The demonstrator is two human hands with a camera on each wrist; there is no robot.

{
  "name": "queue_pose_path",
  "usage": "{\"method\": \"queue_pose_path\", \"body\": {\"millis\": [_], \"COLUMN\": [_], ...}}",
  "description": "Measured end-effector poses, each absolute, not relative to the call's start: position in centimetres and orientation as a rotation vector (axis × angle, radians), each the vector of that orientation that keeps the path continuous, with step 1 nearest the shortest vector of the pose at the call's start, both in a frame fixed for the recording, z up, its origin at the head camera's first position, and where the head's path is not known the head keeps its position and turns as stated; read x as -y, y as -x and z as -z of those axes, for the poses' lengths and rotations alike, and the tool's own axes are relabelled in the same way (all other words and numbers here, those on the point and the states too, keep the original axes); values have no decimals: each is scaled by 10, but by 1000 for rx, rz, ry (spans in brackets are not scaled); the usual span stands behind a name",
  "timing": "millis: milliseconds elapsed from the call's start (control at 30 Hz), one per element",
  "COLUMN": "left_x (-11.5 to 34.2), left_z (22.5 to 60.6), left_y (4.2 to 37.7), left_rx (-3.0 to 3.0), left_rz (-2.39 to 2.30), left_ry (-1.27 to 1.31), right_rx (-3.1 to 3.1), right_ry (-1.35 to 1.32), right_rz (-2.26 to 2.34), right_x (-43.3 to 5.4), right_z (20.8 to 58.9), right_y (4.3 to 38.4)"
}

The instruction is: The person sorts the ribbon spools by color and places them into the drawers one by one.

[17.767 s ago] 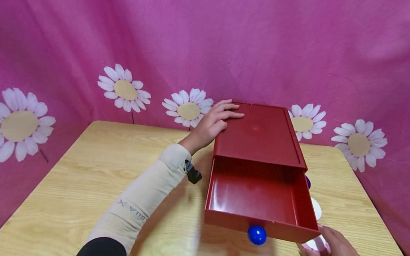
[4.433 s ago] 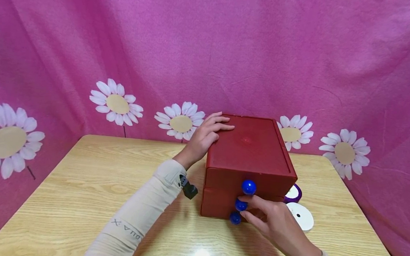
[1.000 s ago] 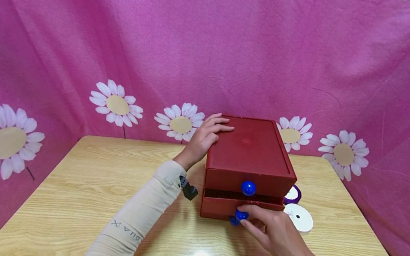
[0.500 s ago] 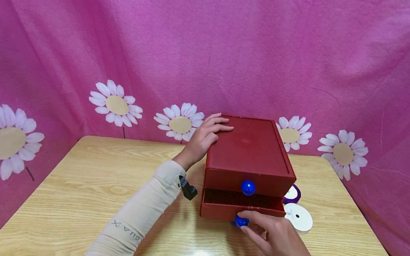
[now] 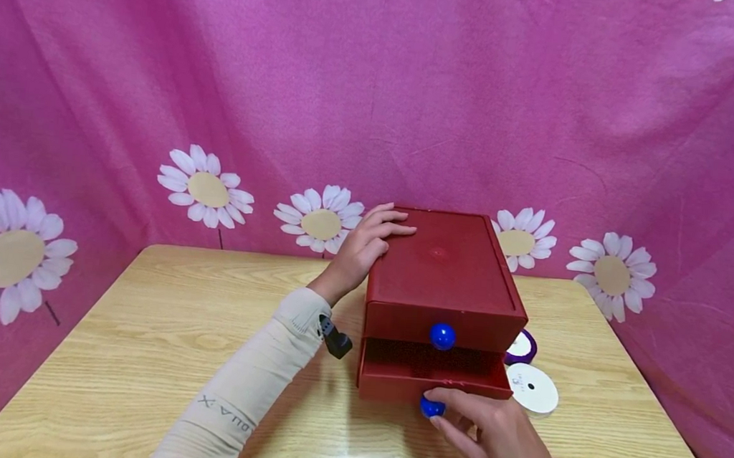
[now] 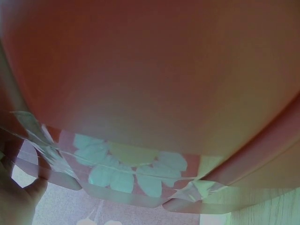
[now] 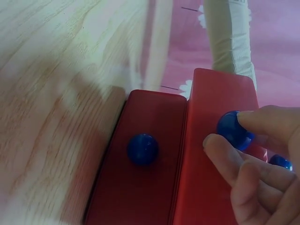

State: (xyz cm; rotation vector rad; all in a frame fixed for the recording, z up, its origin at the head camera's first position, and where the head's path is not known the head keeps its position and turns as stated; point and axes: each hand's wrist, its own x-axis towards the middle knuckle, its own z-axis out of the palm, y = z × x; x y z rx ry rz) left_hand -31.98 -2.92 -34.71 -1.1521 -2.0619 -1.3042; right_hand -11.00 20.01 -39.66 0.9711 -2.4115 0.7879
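Note:
A red cabinet (image 5: 448,264) with three drawers stands on the table. My left hand (image 5: 360,248) rests on its top left edge, fingers stretched over the top. My right hand (image 5: 502,441) pinches the blue knob (image 5: 432,407) of the middle drawer (image 5: 387,389) between thumb and fingers. That drawer is partly pulled out, with a dark, shadowed inside. The top drawer, with its own blue knob (image 5: 443,336), is closed. In the right wrist view the bottom drawer's knob (image 7: 142,149) shows on its closed front. The left wrist view is mostly blurred red cabinet side (image 6: 140,70).
Right of the cabinet lie a white spool (image 5: 542,394) with a small centre hole and, behind it, a purple ribbon spool (image 5: 528,353) with a white face. A pink curtain with daisies (image 5: 377,100) hangs behind the wooden table (image 5: 203,338).
Earliest, the top drawer was open and my right hand held a pinkish-rimmed spool-like thing; later all drawers were closed. During the last second my right hand has drawn the middle drawer further out.

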Motion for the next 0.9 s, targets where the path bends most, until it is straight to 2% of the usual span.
{"method": "queue_pose_path", "body": {"millis": [900], "left_x": [29], "left_z": [348], "left_y": [321], "left_rx": [2057], "left_rz": [1325], "left_ry": [1146], "right_rx": [2677], "right_ry": [-822], "right_rz": [-951], "right_x": [-199], "right_z": [393], "right_y": [84]}}
